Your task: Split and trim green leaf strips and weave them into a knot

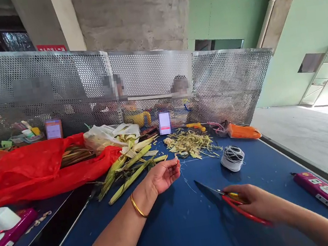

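Observation:
My left hand (166, 175), with a gold bangle at its wrist, is raised over the blue table, thumb and fingertips pinched together. A tiny pale bit shows at the fingertips, too small to name, and fine white thread (187, 181) trails beside them. Lower right, my right hand (249, 198) grips red-handled scissors (236, 206), whose dark blades point up and left towards the thread. A ball of white and dark thread (232, 158) sits beyond the right hand. Long green-yellow husk strips (135, 176) lie just left of the left hand, and a pile of shredded husk (190, 143) lies behind it.
A red plastic bag (31, 167) and a white bag (107, 135) fill the left side. Nearer are a tablet or large phone (58, 221) and a purple power strip (11, 236); another purple power strip (322, 190) lies right. Perforated metal panels (150, 71) line the back.

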Available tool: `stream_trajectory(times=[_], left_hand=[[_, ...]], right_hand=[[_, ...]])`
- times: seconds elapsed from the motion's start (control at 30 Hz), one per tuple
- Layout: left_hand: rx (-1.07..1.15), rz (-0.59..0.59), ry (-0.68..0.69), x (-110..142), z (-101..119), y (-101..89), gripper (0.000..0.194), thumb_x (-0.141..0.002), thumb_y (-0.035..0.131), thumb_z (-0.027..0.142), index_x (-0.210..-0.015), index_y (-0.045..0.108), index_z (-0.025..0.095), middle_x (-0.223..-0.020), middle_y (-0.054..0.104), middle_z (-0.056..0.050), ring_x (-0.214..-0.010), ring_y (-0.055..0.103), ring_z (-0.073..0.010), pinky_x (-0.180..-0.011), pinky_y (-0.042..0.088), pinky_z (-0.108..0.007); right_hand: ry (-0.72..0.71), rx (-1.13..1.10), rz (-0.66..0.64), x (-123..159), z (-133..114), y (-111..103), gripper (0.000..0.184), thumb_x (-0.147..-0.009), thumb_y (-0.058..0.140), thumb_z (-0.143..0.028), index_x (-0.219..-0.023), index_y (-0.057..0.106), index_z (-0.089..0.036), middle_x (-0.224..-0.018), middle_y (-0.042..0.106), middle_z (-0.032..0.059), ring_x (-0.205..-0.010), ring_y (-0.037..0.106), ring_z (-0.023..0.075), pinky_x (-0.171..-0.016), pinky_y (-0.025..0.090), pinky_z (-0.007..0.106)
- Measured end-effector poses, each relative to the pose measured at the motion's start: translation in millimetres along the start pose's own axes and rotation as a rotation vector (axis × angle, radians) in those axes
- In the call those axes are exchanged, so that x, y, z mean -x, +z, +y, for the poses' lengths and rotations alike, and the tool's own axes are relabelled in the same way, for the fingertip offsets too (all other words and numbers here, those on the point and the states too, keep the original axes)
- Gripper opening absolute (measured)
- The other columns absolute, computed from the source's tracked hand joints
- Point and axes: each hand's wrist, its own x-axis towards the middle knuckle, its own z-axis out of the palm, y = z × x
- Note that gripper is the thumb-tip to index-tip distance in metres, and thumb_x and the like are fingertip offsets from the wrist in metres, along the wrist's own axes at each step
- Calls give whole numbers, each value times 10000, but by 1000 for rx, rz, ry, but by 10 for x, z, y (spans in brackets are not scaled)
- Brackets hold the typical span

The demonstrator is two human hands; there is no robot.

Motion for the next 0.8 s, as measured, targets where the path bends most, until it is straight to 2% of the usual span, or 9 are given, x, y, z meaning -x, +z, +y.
stream_trajectory(times=[0.07, 0.13, 0.27, 0.33, 0.43, 0.53, 0.67, 0.73, 0.8], left_hand=[[-5, -4, -6, -8, -10, -2, 121, -863, 587, 94, -751, 629, 71, -607, 641, -35, -469, 599, -79, -486, 549, -182], [-13, -7, -11, -16, -25, -5, 131, -864, 586, 97, -741, 628, 76, -602, 641, -35, -469, 597, -79, -482, 544, -180], [-35, -12, -11, -24, -54, -2, 120, -856, 595, 96, -744, 634, 78, -600, 640, -33, -472, 598, -83, -489, 542, -183], [-51, -12, -8, -20, -66, 7, 127, -857, 593, 98, -739, 635, 78, -601, 637, -27, -476, 597, -81, -493, 540, -183], [-82, -6, -3, -2, -83, 26, 155, -864, 583, 103, -719, 632, 78, -607, 633, -23, -477, 593, -75, -499, 538, -184], [-125, -1, -5, 23, -105, 47, 158, -860, 587, 107, -711, 634, 84, -605, 629, -21, -481, 591, -74, -509, 535, -181], [-202, 5, -2, 50, -137, 78, 162, -854, 605, 134, -702, 643, 91, -589, 623, -23, -493, 588, -76, -530, 532, -179], [-253, 8, 20, 59, -148, 93, 170, -851, 612, 146, -695, 650, 90, -591, 624, -23, -497, 583, -73, -540, 529, -180], [-317, 8, 59, 70, -156, 107, 159, -832, 635, 154, -688, 658, 91, -603, 633, -25, -501, 584, -77, -533, 520, -184]], right_hand=[[78, -189, 18, 84, 80, -50, 509, -748, 665, -441, -1203, 609, -219, -795, 660, -4, -569, 569, 129, -524, 475, 236], [168, -403, 51, 170, 95, -62, 574, -699, 714, -516, -1186, 595, -237, -734, 600, -28, -484, 501, 90, -440, 441, 207], [184, -762, -32, 261, 20, -7, 554, -666, 724, -626, -1035, 619, -226, -741, 593, -7, -575, 567, 101, -481, 477, 188], [174, -819, -73, 232, -33, 39, 565, -660, 721, -651, -1001, 612, -214, -740, 593, -7, -593, 574, 100, -475, 474, 180], [160, -846, -61, 101, -126, 111, 548, -684, 709, -644, -990, 581, -208, -726, 590, -22, -565, 552, 80, -436, 434, 157], [133, -822, -2, -75, -227, 174, 527, -713, 674, -649, -966, 550, -204, -683, 568, -42, -499, 502, 61, -400, 379, 150], [86, -628, 83, -255, -285, 202, 492, -701, 667, -646, -837, 525, -195, -598, 493, -71, -442, 432, 57, -405, 328, 175], [53, -433, 149, -283, -262, 181, 449, -732, 638, -622, -841, 539, -198, -598, 513, -60, -471, 461, 86, -449, 349, 210], [20, -114, 263, -266, -216, 145, 361, -808, 574, -548, -922, 575, -206, -666, 603, -16, -568, 547, 142, -528, 381, 252]])
